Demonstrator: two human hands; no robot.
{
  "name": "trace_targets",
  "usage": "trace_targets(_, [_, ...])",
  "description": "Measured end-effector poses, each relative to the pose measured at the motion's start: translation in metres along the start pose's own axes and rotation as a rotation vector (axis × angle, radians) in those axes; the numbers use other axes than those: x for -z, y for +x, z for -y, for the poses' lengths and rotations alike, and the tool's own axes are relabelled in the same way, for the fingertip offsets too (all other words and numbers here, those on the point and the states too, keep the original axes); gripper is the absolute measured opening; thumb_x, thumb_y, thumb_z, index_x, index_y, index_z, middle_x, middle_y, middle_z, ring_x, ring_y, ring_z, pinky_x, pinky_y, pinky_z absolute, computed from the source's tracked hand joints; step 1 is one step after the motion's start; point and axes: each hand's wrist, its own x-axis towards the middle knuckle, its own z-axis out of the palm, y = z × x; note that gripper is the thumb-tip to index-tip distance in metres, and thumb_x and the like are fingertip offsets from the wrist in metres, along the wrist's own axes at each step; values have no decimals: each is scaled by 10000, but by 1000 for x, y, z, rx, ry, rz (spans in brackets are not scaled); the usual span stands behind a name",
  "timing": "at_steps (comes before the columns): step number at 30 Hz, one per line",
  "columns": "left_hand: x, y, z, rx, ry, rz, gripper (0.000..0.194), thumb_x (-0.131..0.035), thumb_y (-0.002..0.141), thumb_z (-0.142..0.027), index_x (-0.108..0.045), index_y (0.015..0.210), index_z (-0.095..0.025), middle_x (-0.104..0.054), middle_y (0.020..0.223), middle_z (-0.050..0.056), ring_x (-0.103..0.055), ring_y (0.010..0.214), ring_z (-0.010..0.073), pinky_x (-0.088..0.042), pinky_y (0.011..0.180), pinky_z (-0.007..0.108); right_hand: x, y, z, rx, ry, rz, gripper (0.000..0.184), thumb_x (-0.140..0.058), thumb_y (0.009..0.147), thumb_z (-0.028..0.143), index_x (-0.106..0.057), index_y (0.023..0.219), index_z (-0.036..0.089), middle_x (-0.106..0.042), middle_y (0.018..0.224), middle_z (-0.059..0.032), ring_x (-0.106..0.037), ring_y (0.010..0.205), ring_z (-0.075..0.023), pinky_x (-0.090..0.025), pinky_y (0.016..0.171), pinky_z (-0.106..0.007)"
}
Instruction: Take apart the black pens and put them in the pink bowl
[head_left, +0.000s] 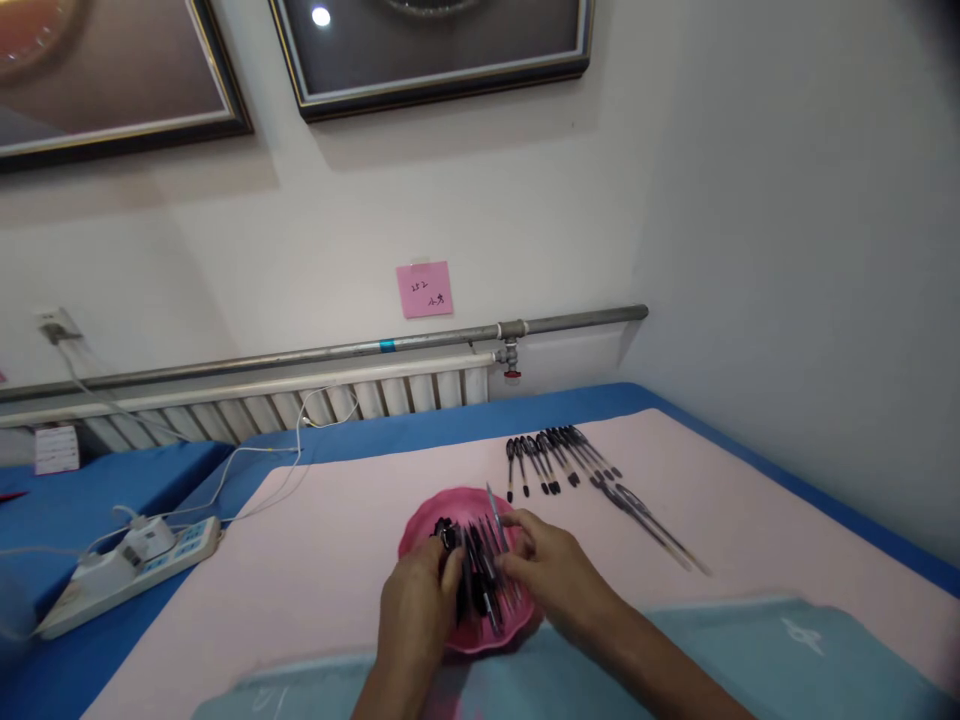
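Observation:
A pink scalloped bowl (418, 522) in front of me holds several pen parts: dark caps (444, 530) and slim clear-and-grey pen pieces (486, 575). At the bowl's left side is my left hand (415, 600), thumb and fingers closed at the black pieces; what it grips is partly hidden. Over the right rim, my right hand (553, 572) pinches a thin grey pen barrel (494, 508), which points up and tilts left. A row of pens with black caps (551, 460) lies behind and right of the bowl. Two longer pens (656, 525) lie nearer, slightly blurred.
A pink sheet (322, 540) covers the blue table (555, 395). Light blue cloth (735, 650) lies along the near edge. A power strip (135, 580) with white plugs and cables sits at left. Behind the table are a radiator (405, 392), a pipe with a valve (511, 352) and the wall.

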Motion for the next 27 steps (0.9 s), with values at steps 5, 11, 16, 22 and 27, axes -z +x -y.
trace_targets(5, [-5,1,-8,-69,272,13,304,-393,832,-319,-642,742,-170,-688,764,113,-612,712,230,-351,623,306,-16,4,8,112,-255,63,279,-535,618,87,-593,865,204,-620,688,13,-529,626,-139,-271,533,-229])
trace_targets(11, [-6,3,-6,-86,309,65,407,-311,872,-342,-665,812,-150,-702,804,141,-634,734,255,-362,639,324,-23,2,11,207,-441,68,116,-529,718,189,-568,826,205,-625,698,2,-544,642,-153,-281,531,-233])
trace_targets(16, [-12,4,5,-135,338,51,426,-245,896,-291,-638,797,-157,-698,775,127,-636,708,239,-365,629,317,23,0,-9,141,-600,-123,177,-376,852,190,-552,871,191,-610,910,-51,-539,829,-164,-353,711,-241])
trace_targets(22, [-16,4,12,-173,265,26,341,-301,885,-281,-602,754,-188,-682,746,78,-623,708,213,-363,635,297,94,-7,-61,-153,-743,-349,216,-389,772,59,-563,883,121,-580,892,-140,-529,835,-237,-336,683,-307])
trace_targets(27, [-11,2,12,-136,80,-41,332,-330,869,-332,-587,703,-201,-645,682,55,-585,666,193,-367,635,291,106,-12,-64,-231,-665,-338,213,-393,734,41,-586,761,128,-604,745,-119,-550,716,-227,-320,601,-299])
